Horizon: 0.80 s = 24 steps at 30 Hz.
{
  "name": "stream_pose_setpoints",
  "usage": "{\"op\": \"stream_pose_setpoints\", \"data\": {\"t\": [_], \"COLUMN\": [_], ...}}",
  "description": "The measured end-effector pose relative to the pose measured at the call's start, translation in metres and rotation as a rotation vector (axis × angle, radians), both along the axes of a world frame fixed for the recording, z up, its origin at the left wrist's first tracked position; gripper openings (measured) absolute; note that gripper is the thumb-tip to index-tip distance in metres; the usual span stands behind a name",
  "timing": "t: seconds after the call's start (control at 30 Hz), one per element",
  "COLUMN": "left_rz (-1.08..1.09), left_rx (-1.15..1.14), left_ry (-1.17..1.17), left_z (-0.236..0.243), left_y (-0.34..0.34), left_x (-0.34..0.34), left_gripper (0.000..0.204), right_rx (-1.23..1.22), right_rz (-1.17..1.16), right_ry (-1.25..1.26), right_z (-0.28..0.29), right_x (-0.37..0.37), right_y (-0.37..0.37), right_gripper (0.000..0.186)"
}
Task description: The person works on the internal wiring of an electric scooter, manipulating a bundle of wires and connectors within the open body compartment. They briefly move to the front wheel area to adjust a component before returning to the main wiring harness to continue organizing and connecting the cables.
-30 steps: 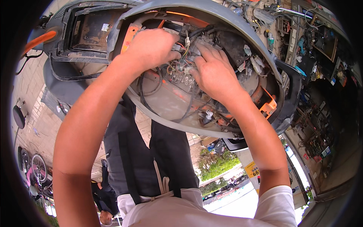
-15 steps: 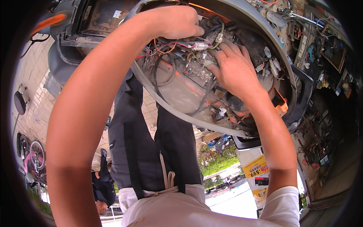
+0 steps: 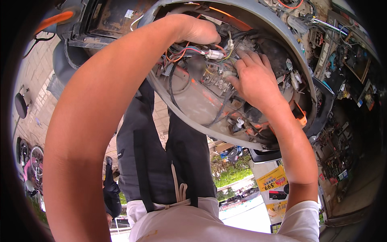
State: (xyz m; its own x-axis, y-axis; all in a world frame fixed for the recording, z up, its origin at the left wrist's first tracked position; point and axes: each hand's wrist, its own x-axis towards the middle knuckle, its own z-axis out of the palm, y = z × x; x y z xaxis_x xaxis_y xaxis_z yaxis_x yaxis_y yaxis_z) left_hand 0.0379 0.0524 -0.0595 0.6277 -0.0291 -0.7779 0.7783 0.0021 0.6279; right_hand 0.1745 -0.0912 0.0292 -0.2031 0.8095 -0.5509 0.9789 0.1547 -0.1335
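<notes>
A grey oval scooter body shell (image 3: 183, 115) lies open before me, full of dusty wires and parts. My left hand (image 3: 201, 31) reaches in over the shell's far left rim, its fingers hidden down among the wires. Inside, my right hand (image 3: 258, 78) grips a finned metal controller box (image 3: 243, 45), with the fingers over its far part and the thumb at the near side. Beside the thumb is a row of screw terminals (image 3: 219, 84). Between the hands runs a white plug connector (image 3: 214, 54) on coloured wires, close to a smaller upright connector (image 3: 230, 43).
A black cable (image 3: 172, 82) loops inside the shell at left. Near the right rim sit an orange part (image 3: 300, 115) and loose white connectors (image 3: 295, 80). Tools and parts clutter the dark area at right (image 3: 338, 153). Another person in dark clothes (image 3: 112, 197) is partly visible lower left.
My left hand has moved slightly right and down, with its fingers deeper among the wires. More of the box's fins show beside my right hand, and the view has shifted a little.
</notes>
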Motion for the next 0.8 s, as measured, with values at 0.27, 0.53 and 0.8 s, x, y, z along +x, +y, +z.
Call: {"op": "stream_pose_setpoints", "data": {"t": [0.27, 0.53, 0.8], "left_rz": [-0.145, -0.093, 0.726], "left_rx": [0.100, 0.015, 0.042], "left_ry": [-0.118, -0.205, -0.298], "left_z": [0.005, 0.034, 0.040], "left_y": [-0.002, 0.015, 0.012], "left_x": [-0.007, -0.035, -0.060], "left_gripper": [0.050, 0.030, 0.035], "right_rx": [-0.009, 0.008, 0.299], "right_rz": [-0.017, -0.062, -0.263], "right_ry": [0.017, 0.096, 0.333], "right_z": [0.001, 0.007, -0.016], "right_x": [0.005, 0.001, -0.003], "right_y": [-0.007, -0.008, -0.002], "right_gripper": [0.038, 0.036, 0.024]}}
